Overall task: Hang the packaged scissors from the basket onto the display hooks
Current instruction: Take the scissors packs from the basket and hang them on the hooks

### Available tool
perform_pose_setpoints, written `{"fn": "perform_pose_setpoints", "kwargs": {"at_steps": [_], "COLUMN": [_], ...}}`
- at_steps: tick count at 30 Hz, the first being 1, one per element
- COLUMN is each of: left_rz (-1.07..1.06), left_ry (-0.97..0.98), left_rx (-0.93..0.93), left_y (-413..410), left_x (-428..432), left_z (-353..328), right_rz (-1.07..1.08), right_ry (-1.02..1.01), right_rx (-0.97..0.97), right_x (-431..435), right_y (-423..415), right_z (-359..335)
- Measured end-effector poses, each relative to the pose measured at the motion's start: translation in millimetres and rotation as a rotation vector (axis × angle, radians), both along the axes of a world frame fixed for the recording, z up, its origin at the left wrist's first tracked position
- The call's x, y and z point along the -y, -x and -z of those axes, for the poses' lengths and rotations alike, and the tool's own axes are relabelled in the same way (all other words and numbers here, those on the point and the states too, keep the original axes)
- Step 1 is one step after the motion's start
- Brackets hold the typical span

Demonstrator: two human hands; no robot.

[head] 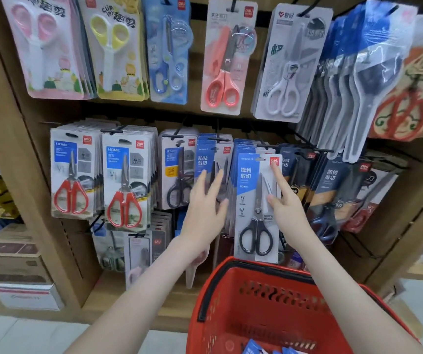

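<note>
Tan wood display unit (26, 149) fills frame, ctr to 12 o'clock. Stacked cardboard boxes (8, 256) at 8 o'clock. Pale glossy floor (14, 333) at 7 & 4 o'clock. Bright, even shop light.

Basket (231, 282) cut off by the bottom edge; the blue packs (252, 348) inside it show corners only. Left hand (205, 203) covers the blue-card packs (206, 154) behind it. Right hand (285, 205): lower fingers hidden behind the front pack (246, 180). That pack's hook is not visible. Small print illegible.
</note>
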State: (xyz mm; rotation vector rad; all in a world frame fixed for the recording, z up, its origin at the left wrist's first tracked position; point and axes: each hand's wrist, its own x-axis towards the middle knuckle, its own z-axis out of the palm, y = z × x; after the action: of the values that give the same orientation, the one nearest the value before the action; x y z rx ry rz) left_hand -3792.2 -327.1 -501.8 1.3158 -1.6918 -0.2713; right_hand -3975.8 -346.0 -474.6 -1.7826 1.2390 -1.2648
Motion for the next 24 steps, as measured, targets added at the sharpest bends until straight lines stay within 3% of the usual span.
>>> {"fn": "perform_pose_setpoints", "kwargs": {"at_steps": [4,11,17,20,22,24], "left_rz": [-0.094,-0.106,-0.181,-0.045,0.099,0.174], "left_ry": [0.051,0.047,0.268,0.166,-0.073,-0.396], "left_rx": [-0.018,0.165,0.299,0.332,0.382,0.543], "left_y": [-10,1,81,120,138,147], "left_x": [13,39,10,-17,-33,-43], "left_z": [4,26,86,156,208,257], "right_rz": [0.042,0.13,0.251,0.29,0.266,0.247], "right_ry": [0.011,0.081,0.314,0.182,-0.057,-0.418], "right_rx": [-0.093,-0.319,-0.545,-0.579,-0.664,-0.775], "right_x": [21,52,18,-23,-45,-67], "right_y": [-4,-11,41,83,108,131], "right_z": [3,27,117,204,269,326]}}
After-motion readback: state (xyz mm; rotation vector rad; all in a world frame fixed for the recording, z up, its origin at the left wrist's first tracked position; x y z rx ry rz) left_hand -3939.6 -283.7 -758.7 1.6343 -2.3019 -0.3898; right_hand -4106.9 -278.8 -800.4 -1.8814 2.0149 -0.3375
